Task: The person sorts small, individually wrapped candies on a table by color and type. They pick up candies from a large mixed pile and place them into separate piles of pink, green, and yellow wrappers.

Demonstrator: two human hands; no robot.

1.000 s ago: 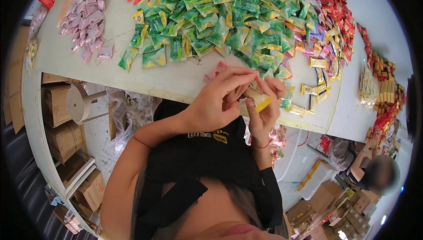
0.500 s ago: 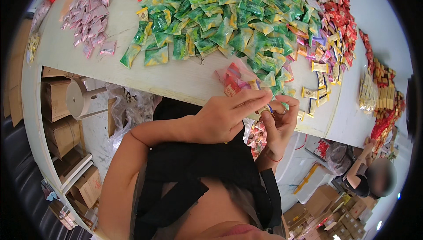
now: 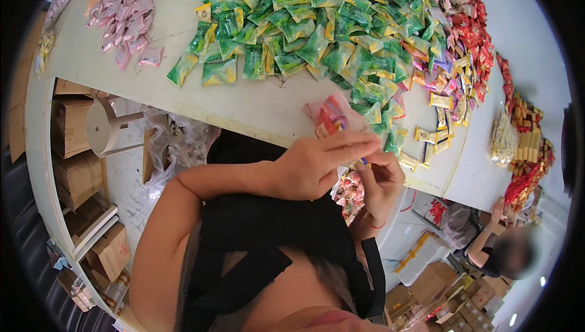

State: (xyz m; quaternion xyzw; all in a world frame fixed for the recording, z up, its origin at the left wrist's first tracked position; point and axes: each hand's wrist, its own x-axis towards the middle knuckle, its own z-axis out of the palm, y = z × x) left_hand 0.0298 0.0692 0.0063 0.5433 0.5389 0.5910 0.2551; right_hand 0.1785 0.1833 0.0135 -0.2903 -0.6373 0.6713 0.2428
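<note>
A clear plastic bag [image 3: 332, 116] with red and pink packets inside hangs from my hands at the table's near edge. My left hand [image 3: 308, 164] lies across its top, fingers long and pressed together over the gathered plastic. Close against those fingertips, my right hand [image 3: 381, 180] is curled in a pinch; a bit of blue and pale wrapper shows between its fingers, too covered to name. Just beyond the bag spreads a big heap of green and yellow packets [image 3: 286, 30].
Pink packets [image 3: 128, 15] are piled at the left. Small yellow-and-white packets [image 3: 440, 102] lie at the right, near red ones [image 3: 478, 33]. Under the table stand cardboard boxes [image 3: 79, 180] and crumpled plastic [image 3: 177, 149]. Another person [image 3: 487, 250] works at the far right.
My right hand's fingers have closed in nearer to my left fingertips and are more curled. The bag has shifted slightly within the view. The other person's arm has moved a little.
</note>
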